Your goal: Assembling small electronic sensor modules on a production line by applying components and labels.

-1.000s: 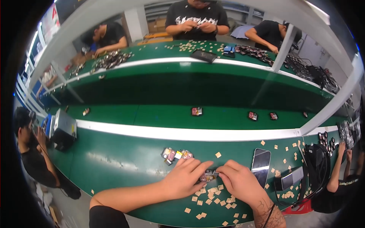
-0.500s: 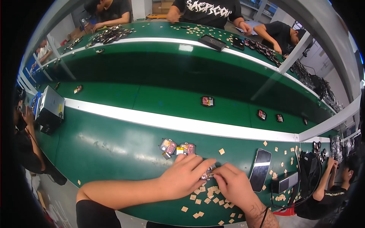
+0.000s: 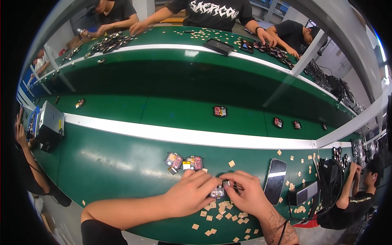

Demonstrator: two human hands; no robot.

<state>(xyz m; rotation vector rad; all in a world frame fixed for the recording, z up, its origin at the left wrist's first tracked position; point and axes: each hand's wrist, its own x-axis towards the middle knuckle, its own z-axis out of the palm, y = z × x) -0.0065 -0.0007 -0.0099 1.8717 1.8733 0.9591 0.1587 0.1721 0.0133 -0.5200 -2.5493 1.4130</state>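
Two small boards (image 3: 184,161) are laid side by side just beyond the fingers, on the green bench (image 3: 106,163). A dark phone (image 3: 275,175) is placed face up just to the right of the fingers, and a black box (image 3: 303,193) is set beyond it. Small tan squares (image 3: 220,209) are scattered under and around the fingers. A white strip (image 3: 183,136) is run across the bench further off, and three more boards (image 3: 220,111) are spaced on the belt beyond it. A grey device (image 3: 49,126) is stood far to the left.
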